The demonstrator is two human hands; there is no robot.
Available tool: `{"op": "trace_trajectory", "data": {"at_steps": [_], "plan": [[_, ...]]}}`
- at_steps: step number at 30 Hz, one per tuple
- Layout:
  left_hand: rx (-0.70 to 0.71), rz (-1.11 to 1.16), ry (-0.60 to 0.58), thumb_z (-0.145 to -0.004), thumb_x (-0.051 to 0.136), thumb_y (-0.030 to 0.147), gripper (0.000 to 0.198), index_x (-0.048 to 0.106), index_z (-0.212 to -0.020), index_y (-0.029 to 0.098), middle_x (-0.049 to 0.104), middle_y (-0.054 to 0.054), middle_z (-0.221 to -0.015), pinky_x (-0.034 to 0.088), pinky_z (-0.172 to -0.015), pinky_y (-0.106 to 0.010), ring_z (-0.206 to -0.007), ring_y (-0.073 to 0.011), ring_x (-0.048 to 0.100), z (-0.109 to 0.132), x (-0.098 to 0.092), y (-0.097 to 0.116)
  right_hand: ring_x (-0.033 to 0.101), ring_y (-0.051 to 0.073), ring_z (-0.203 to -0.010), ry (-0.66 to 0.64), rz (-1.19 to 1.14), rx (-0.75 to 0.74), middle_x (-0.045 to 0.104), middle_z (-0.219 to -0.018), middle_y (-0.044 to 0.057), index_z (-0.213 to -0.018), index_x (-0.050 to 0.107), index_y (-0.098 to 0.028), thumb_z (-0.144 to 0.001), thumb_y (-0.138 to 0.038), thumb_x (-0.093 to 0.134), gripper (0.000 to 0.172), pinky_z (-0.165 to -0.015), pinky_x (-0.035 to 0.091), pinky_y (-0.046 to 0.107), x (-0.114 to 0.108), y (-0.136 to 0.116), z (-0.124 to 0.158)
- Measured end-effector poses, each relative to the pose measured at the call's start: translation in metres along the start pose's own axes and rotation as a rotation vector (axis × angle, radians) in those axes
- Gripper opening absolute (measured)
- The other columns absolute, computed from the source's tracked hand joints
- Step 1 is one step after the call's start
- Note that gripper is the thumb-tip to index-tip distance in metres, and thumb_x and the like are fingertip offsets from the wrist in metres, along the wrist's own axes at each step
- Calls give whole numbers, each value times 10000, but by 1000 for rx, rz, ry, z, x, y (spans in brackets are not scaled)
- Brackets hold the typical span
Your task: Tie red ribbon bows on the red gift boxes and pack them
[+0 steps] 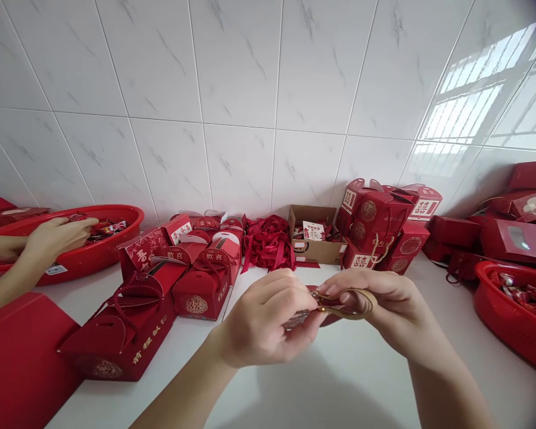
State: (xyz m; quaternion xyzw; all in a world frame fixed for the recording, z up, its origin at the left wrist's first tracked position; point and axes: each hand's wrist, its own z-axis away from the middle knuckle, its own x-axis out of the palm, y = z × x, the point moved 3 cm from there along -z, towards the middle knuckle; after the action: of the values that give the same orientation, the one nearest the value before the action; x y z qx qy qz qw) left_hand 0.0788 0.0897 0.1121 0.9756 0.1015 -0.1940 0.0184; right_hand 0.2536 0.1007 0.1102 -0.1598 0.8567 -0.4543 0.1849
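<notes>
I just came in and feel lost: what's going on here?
Someone's left hand and right hand hold a tan band above a white table; what else they hold is partly hidden. Red boxes stand either side of a ribbon heap. At far left, a co-worker's hand is over a red basket.

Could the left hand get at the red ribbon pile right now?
Probably yes: the ribbon pile lies just beyond the left hand, nothing visibly between, but that hand is occupied with the tan-strapped item.

Bare hands (270, 322), bare forearms (183, 384)
</notes>
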Motion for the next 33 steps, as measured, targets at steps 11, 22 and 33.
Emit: {"op": "trace_trajectory", "data": {"at_steps": [11, 22, 33], "plan": [[10, 29, 23, -727, 669, -17, 264, 553, -910, 135, 630, -61, -671, 507, -563, -299, -622, -156, 588, 0, 0, 2, 691, 162, -764, -31, -28, 65, 674, -873, 49, -917, 651, -195, -939, -349, 522, 202, -721, 615, 303, 1, 3, 2], [19, 27, 46, -747, 651, 0, 252, 539, -915, 151, 653, -60, -692, 548, -612, -300, -636, -152, 628, -1, 0, 5, 653, 161, -745, -34, 159, -47, 677, -848, 70, -910, 660, -182, -949, -329, 502, 219, -655, 589, 266, -2, -3, 3], [-59, 64, 29, -788, 671, 92, 216, 522, -928, 165, 685, -81, -816, 567, -645, -300, -729, -174, 659, -3, -1, 3, 667, 177, -829, -129, 54, -145, 678, -912, 72, -939, 697, -217, -918, -258, 561, 144, -747, 590, 316, -2, -8, 2]]}}
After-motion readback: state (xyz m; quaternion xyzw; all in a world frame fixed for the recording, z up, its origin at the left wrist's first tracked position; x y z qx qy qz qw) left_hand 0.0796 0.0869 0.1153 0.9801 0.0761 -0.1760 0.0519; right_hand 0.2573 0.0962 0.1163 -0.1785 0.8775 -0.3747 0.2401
